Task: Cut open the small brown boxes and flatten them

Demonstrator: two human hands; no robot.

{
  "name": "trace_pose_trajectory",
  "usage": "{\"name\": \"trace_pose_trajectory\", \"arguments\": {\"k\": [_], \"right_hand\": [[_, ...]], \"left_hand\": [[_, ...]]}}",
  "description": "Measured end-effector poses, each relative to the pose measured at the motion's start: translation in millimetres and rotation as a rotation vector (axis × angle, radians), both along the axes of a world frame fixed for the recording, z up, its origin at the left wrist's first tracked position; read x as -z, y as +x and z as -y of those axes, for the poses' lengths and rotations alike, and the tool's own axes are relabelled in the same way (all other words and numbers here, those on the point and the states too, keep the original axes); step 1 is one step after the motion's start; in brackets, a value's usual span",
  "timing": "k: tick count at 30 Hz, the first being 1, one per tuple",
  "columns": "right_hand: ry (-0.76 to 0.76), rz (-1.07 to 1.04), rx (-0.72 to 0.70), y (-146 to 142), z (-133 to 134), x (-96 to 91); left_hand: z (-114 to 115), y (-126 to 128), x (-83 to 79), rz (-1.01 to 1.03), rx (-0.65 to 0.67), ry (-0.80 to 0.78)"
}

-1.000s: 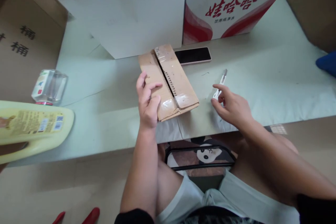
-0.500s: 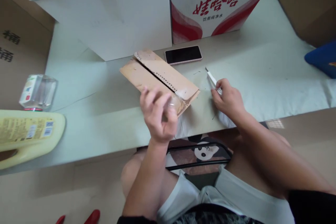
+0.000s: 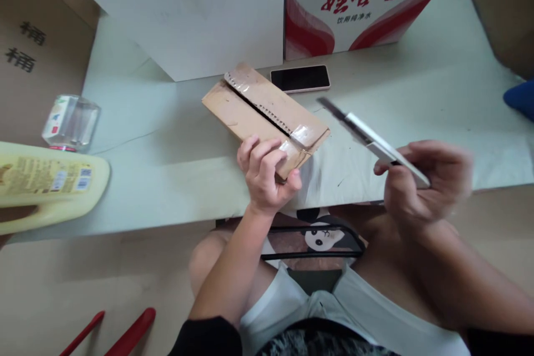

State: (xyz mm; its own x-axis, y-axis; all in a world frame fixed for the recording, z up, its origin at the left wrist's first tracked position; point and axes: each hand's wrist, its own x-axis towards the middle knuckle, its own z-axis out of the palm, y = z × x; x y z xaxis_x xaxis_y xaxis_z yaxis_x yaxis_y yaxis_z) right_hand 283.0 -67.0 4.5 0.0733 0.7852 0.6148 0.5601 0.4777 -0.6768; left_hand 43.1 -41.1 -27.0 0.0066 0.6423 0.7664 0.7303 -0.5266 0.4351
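A flat brown cardboard parcel (image 3: 258, 108) with clear tape lies slantwise on the pale table (image 3: 175, 150). My left hand (image 3: 265, 175) grips its near corner, fingers curled over the taped end. My right hand (image 3: 421, 183) is raised above the table's front edge, closed round a white utility knife (image 3: 371, 139). The knife's dark blade points up and left toward the parcel, a short way off it. The right hand is blurred by motion.
A black phone (image 3: 300, 78) lies behind the parcel. A white box (image 3: 187, 11) and a red-and-white printed carton (image 3: 359, 0) stand at the back. A clear bottle (image 3: 69, 122) and a yellow jug (image 3: 45, 189) lie at left. A blue object (image 3: 521, 97) shows at right.
My right hand picked the knife up off the table and lifted it toward me. My left hand shifted its grip to the parcel's near corner, and the parcel turned slantwise.
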Motion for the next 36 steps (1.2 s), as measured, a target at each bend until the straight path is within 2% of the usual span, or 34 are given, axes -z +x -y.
{"name": "trace_pose_trajectory", "arguments": {"k": [3, 5, 8, 11, 14, 19, 24, 29, 36], "right_hand": [[0.219, 0.080, -0.142, -9.9, 3.6, -15.1], [0.255, 0.191, -0.242, -15.3, 5.8, -23.8], [0.222, 0.356, -0.197, -19.5, 8.8, -30.3], [0.249, 0.435, -0.158, -21.1, 8.1, -30.3], [0.217, 0.424, -0.233, -24.1, 5.9, -29.5], [0.187, 0.252, -0.415, -35.1, 6.5, -27.2], [0.150, 0.271, -0.390, -44.2, 2.5, -21.0], [0.212, 0.312, -0.537, -52.1, -0.4, -17.5], [0.231, 0.321, -0.543, -52.7, 0.4, -31.8]], "left_hand": [[-2.2, -2.2, 2.9, 0.014, -0.020, -0.008], [-4.3, -4.3, 4.0, 0.016, -0.011, -0.040], [-7.5, -5.0, 3.4, 0.005, -0.011, -0.066], [-9.4, -2.6, 1.6, 0.001, -0.029, 0.035], [-8.9, -1.1, 0.5, -0.002, -0.028, 0.075], [-5.4, -3.8, -0.7, -0.013, -0.010, -0.057], [-7.0, -3.7, -1.6, 0.026, 0.060, 0.062], [-8.7, -3.1, -2.6, -0.016, 0.024, 0.097], [-8.0, -3.4, -4.9, -0.033, 0.015, 0.099]]}}
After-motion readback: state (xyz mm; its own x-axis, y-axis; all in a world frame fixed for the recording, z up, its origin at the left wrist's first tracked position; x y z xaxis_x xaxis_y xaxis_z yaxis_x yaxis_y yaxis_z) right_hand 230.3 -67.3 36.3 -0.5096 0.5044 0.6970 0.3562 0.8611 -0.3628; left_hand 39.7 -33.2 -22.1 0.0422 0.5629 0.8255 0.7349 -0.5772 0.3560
